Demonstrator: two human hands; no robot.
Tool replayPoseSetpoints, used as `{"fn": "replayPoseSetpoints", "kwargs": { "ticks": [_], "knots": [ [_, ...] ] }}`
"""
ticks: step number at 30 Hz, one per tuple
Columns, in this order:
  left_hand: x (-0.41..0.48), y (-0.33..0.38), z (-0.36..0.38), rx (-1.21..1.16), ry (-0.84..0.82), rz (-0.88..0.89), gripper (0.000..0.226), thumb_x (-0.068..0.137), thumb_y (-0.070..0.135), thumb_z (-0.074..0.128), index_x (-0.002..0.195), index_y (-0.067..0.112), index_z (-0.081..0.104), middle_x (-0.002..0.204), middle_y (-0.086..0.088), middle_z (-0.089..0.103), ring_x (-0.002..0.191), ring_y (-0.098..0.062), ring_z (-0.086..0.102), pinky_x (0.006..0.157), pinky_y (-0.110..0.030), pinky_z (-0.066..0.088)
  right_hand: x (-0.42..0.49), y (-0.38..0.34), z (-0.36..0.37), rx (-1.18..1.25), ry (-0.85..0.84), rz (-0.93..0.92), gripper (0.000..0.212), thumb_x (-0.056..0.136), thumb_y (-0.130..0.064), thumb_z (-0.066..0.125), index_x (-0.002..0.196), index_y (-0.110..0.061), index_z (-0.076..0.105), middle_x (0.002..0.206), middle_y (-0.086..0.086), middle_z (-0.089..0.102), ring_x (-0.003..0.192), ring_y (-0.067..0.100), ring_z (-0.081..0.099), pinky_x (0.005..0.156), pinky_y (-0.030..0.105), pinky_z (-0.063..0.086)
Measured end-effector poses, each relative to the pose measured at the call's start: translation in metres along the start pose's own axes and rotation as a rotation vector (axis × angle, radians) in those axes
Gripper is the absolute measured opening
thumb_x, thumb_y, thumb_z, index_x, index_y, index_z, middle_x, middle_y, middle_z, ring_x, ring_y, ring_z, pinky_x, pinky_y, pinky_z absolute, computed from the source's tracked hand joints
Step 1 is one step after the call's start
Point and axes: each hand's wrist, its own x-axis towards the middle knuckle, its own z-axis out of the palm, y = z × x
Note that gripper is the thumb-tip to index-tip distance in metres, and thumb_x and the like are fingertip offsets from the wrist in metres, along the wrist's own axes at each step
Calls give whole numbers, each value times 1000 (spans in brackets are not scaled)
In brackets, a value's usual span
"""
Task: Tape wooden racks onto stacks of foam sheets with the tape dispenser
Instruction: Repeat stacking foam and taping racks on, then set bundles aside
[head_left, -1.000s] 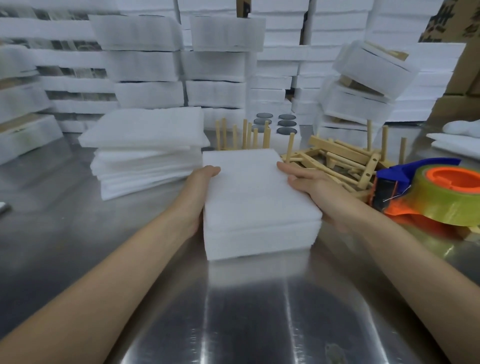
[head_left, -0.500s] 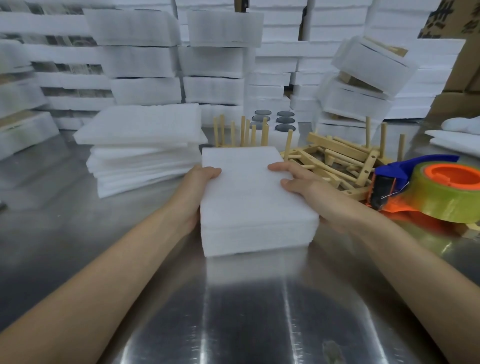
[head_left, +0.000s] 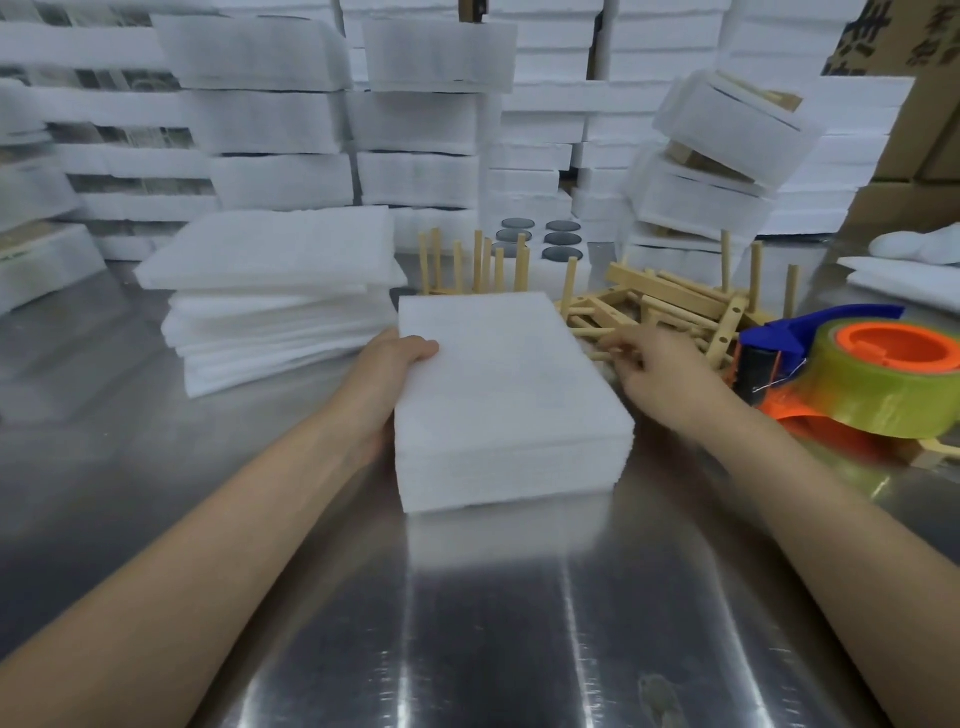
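Now off the foam: right hand (head_left: 655, 364), which 0.5 s ago lay on the top right edge of the foam stack (head_left: 506, 395), sits just right of it, fingers loosely spread, tips at the near dowels of the wooden racks (head_left: 670, 312); blurred, so can't tell if touching, nothing gripped. Left hand (head_left: 390, 374) same as before, pressed to the stack's left side w/ thumb hooked over the top edge, fingers hidden behind the foam. Stack itself unmoved, centre of the steel table (head_left: 493, 649), squared up, no rack on top, no tape on it. Racks piled in a jumble far right of the stack, pegs up on a few; another upright set of pegs (head_left: 475, 262) right behind the stack's far edge. Tape dispenser (head_left: 852, 374) on its side at right edge, near the rack pile, blue guard, orange hub, yellowish roll, untouched, well apart from both hands. Loose foam sheets (head_left: 275, 291) heaped far left of the stack. Wrapped foam bundles (head_left: 415, 119) walled up along the back, a few tilted at right.
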Motion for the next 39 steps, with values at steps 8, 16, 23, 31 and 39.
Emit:
{"fn": "replayPoseSetpoints", "kwargs": {
  "ticks": [8,16,23,31,39],
  "knots": [
    [0,0,0,-17,12,-12,14,94,10,48,96,14,62,71,3,74,59,-11,70,46,-20,51,6,1,-3,240,357,77,14,92,-5,57,91,-9,70,93,2,66,89,17,58,77,22,41],
    [1,-2,0,-26,0,0,15,95,10,47,94,15,61,67,6,73,59,-9,70,45,-20,51,-12,-39,-38,1146,476,18,6,91,-10,62,97,-11,61,93,1,70,92,10,70,78,15,53],
    [4,-2,-1,14,4,4,14,94,10,49,99,12,62,78,0,74,63,-11,71,48,-20,52,-15,-50,-20,1178,-41,139,26,61,-12,80,85,-9,69,93,13,70,86,16,70,78,20,55],
    [5,-4,-1,-6,33,1,14,94,12,50,105,12,59,87,-2,71,64,-12,70,47,-20,51,-17,-44,-31,878,-157,28,10,75,-9,77,84,-13,76,83,-5,74,79,2,67,71,9,50],
    [8,-7,1,-10,35,7,19,95,15,50,113,11,56,89,-3,70,70,-13,70,51,-22,53,-26,-59,-30,775,-230,-158,7,74,-19,81,80,-20,80,85,-10,74,82,-4,63,72,6,44]
  ]
}}
